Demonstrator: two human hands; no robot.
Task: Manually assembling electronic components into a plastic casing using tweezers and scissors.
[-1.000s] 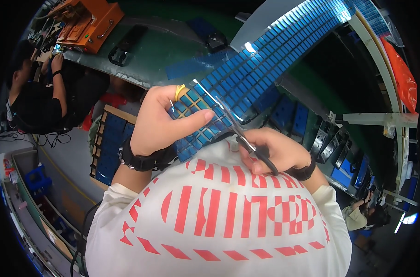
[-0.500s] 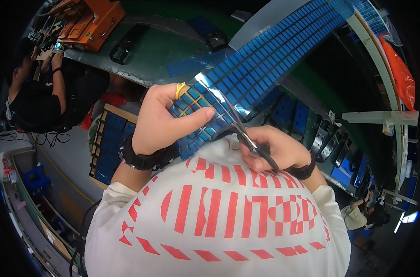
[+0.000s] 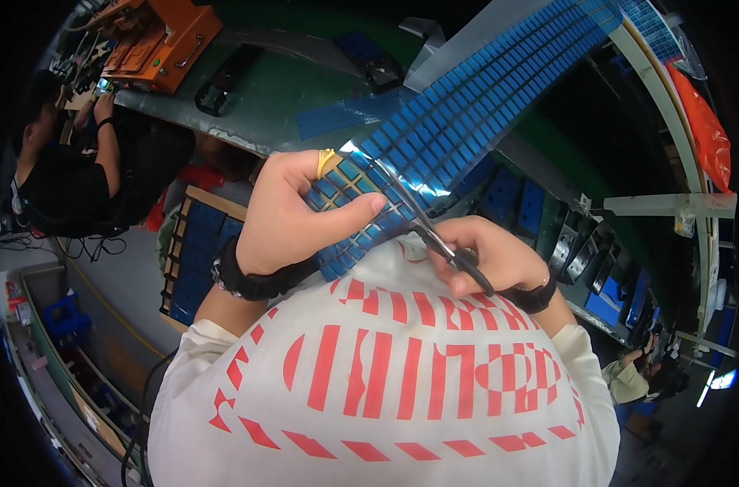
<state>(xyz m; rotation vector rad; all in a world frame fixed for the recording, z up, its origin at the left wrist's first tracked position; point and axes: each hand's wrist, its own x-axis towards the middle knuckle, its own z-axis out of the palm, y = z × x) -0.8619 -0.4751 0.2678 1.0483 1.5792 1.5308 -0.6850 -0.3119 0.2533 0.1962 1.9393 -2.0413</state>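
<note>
A long strip of blue rectangular film pieces point(image 3: 459, 105) runs from the upper right down to my hands, with dark gaps between the pieces. My left hand point(image 3: 284, 215) is closed on its near end, thumb on top and fingers hidden beneath. A yellow band wraps one of its fingers. My right hand point(image 3: 495, 256) grips scissors point(image 3: 422, 215) by their black handles. Their metal blades lie across the strip, just beyond my left thumb, and look nearly together. The strip's near end hangs against my white top with red shapes.
A green workbench point(image 3: 280, 105) carries an orange machine point(image 3: 154, 49), black frames and another blue strip point(image 3: 345, 116). A box of blue panels point(image 3: 200, 256) stands at left. Dark parts point(image 3: 576, 247) line the right side. One person point(image 3: 69, 170) works at the far left, another at the right.
The scissor blades have come closer together across the strip. My right hand's fingers have closed in on the handles. My left hand keeps its hold, shifted very slightly.
</note>
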